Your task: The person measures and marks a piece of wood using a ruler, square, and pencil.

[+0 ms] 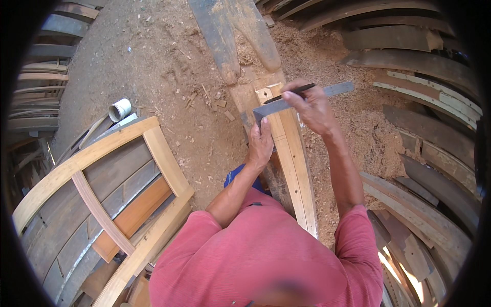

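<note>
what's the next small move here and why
Probably run the pen along the square's far edge: the left hand holds the square at the beam's left side, its blade lies across the beam, and the right hand has the pen tip close to that edge.

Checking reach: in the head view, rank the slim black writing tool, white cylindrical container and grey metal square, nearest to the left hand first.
1. Grey metal square: touching the left hand.
2. Slim black writing tool: beyond the square, in the right hand.
3. White cylindrical container: off leftward.
</note>
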